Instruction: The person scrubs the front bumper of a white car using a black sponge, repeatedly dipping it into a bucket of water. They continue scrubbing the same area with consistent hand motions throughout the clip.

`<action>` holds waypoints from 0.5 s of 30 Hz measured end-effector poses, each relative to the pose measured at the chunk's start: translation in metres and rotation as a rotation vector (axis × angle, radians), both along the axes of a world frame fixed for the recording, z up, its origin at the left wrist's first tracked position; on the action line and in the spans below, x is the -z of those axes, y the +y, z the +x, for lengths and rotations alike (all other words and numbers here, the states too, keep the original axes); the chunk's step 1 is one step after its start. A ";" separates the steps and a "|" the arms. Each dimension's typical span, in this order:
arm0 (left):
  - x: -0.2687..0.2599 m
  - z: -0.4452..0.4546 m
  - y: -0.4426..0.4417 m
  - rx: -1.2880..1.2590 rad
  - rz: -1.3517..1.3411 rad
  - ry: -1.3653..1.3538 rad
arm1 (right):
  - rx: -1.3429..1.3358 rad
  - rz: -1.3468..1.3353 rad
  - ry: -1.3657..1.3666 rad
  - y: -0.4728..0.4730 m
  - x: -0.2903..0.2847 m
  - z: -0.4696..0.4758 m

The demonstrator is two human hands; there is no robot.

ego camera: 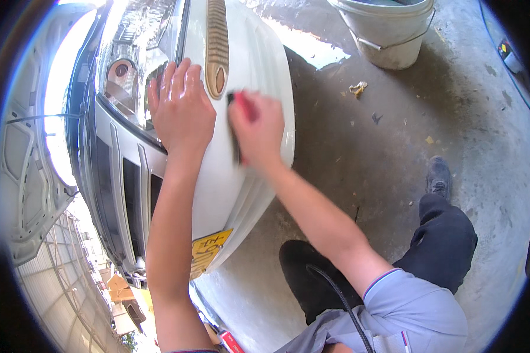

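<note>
A white car's front bumper (216, 185) stands in front of me, with a clear headlight (128, 53) at its upper left. My left hand (183, 106) lies flat across the headlight's edge, fingers slightly apart and looking wet. On the painted bumper just to its right, my right hand (260, 128) is closed around a red and black block (247, 108), blurred and mostly hidden by the fingers. The block's dark side faces the paint. Above it, a ribbed tan lamp strip (217, 48) is set into the bumper.
A white bucket (388, 35) with a wire handle stands on the concrete floor (335, 159), near small scraps of debris. The raised hood (31, 145) is at far left. Low on the bumper is a yellow licence plate (210, 251). A red tube-like object (230, 342) shows below.
</note>
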State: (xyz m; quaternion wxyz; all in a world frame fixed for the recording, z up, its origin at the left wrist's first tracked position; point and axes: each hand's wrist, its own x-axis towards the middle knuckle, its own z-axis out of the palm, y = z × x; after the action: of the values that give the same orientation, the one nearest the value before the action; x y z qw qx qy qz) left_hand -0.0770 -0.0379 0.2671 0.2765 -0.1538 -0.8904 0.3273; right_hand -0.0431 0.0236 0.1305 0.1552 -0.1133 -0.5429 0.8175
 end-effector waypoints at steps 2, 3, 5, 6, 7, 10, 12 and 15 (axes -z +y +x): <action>-0.002 -0.003 0.000 0.016 0.001 0.017 | 0.087 0.089 0.099 -0.003 0.000 0.007; -0.001 0.001 0.000 0.017 0.004 0.013 | 0.123 0.138 0.137 -0.002 0.000 0.012; 0.000 -0.005 0.004 0.033 0.005 0.016 | 0.038 0.077 0.013 0.002 0.005 -0.004; -0.002 -0.008 0.006 0.043 0.003 0.023 | 0.012 0.037 -0.011 0.003 0.002 -0.008; -0.001 -0.005 0.004 0.024 0.004 0.019 | -0.014 -0.003 -0.035 0.004 0.000 -0.010; 0.001 0.002 0.000 0.007 0.014 0.009 | 0.060 0.079 0.054 0.000 0.005 -0.003; 0.000 -0.002 0.003 0.032 0.023 0.012 | 0.041 0.057 -0.024 0.005 0.009 -0.022; 0.000 0.003 0.000 0.025 0.010 0.013 | 0.042 0.077 0.082 0.000 -0.003 0.016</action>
State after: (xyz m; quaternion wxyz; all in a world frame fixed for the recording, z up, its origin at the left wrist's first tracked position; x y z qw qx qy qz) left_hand -0.0744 -0.0380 0.2672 0.2873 -0.1612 -0.8882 0.3202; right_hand -0.0269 0.0232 0.1340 0.1988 -0.0849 -0.5646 0.7966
